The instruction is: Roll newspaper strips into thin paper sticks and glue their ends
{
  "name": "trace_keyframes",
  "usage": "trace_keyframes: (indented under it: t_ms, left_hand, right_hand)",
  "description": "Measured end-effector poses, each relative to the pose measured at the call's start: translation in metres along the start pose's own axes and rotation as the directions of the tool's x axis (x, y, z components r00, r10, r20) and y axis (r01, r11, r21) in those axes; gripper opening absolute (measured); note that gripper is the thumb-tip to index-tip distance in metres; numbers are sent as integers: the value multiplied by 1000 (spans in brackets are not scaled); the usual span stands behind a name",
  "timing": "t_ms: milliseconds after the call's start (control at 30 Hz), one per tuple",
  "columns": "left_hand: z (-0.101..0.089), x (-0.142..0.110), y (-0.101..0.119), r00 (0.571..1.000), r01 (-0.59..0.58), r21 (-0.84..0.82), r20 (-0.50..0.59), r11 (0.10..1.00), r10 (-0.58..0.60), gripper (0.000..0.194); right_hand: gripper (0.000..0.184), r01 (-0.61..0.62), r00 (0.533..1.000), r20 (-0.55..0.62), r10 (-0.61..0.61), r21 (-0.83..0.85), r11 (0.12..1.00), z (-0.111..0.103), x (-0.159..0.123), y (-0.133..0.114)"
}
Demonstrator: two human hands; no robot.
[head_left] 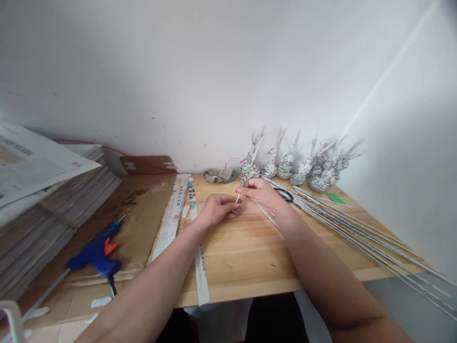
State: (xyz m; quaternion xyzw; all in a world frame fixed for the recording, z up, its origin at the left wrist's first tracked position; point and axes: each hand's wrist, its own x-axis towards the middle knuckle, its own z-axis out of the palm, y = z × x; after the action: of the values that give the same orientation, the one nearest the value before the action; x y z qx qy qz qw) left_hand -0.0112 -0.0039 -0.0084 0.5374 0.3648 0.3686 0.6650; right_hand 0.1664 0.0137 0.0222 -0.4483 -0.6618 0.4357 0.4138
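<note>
My left hand [216, 209] and my right hand [260, 193] meet over the middle of the wooden table [246, 252]. Both are closed in a pinch on one thin rolled paper stick [249, 172] that slants up toward the wall. The left fingers pinch its lower end; the right fingers hold it just above. A second thin stick [267, 215] lies on the table under my right wrist. A narrow paper strip [200, 257] lies flat under my left forearm.
Several woven paper figures [303, 166] stand along the wall. A bundle of long paper sticks [360, 228] lies at the right, over the table edge. Black scissors [284, 194], a green piece [334, 198], a blue glue gun [98, 250] on cardboard, stacked newspapers [43, 190] at left.
</note>
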Motion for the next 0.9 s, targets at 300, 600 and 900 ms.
trace_keyframes:
  t_ms: [300, 600, 900]
  left_hand:
    - [2, -2, 4, 999, -2, 8, -39, 1000, 2, 35]
    - [1, -3, 6, 1000, -27, 23, -7, 999, 27, 35]
    - [2, -2, 4, 1000, 7, -25, -22, 1000, -7, 41]
  right_hand:
    - [30, -35, 995, 91, 27, 79, 996, 3, -2, -2]
    - [27, -60, 985, 172, 33, 151, 987, 7, -3, 0]
    - [31, -54, 998, 31, 50, 154, 987, 8, -2, -4]
